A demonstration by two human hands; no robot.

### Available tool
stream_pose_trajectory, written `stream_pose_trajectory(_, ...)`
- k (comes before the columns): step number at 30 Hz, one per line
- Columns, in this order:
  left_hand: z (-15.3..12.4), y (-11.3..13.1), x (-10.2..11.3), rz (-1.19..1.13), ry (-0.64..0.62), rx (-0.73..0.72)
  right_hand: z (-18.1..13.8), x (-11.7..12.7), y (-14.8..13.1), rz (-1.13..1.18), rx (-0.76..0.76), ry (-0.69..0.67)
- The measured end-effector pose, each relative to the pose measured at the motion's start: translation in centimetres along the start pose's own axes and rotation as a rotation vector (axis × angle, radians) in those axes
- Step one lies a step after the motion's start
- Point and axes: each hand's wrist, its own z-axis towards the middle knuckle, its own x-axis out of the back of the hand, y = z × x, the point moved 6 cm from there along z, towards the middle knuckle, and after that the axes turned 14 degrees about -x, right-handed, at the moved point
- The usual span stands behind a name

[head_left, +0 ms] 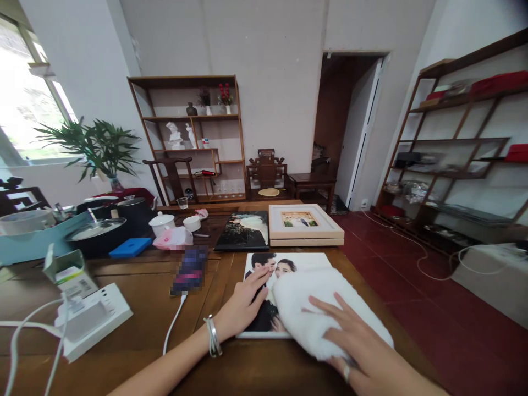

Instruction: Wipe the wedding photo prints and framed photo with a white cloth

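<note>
A photo panel with a printed picture of a couple lies flat on the wooden table in front of me. My left hand rests on the panel's left part, fingers stretched out, holding nothing. On the panel's right side lies a folded white towel, which covers much of the picture and hangs past its right and front edges. My right hand grips the towel from above, fingers spread over it and the thumb at its near edge. The panel under the towel is hidden.
Behind the panel are a dark photo panel and stacked white frames. To the left lie a blurred-out phone on a white cable, a power strip, an opened box, a blue box and a lidded white bowl.
</note>
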Motion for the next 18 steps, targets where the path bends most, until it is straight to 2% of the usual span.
stream_pose_trajectory(3,0.0,0.2,0.1,0.011,-0.011,-0.004,-0.9,-1.5,-0.9,-0.001,0.082,-0.116)
stream_pose_trajectory(5,0.0,0.3,0.1,0.021,-0.012,-0.004,-0.9,-1.7,-1.1,0.007,0.082,-0.152)
stream_pose_trajectory(10,-0.1,0.4,0.0,0.017,-0.019,-0.026,0.6,0.4,-0.5,0.102,-0.093,-0.045)
stream_pose_trajectory(18,-0.4,0.1,-0.1,0.045,-0.009,-0.024,6.5,1.8,0.6,0.091,-0.024,0.050)
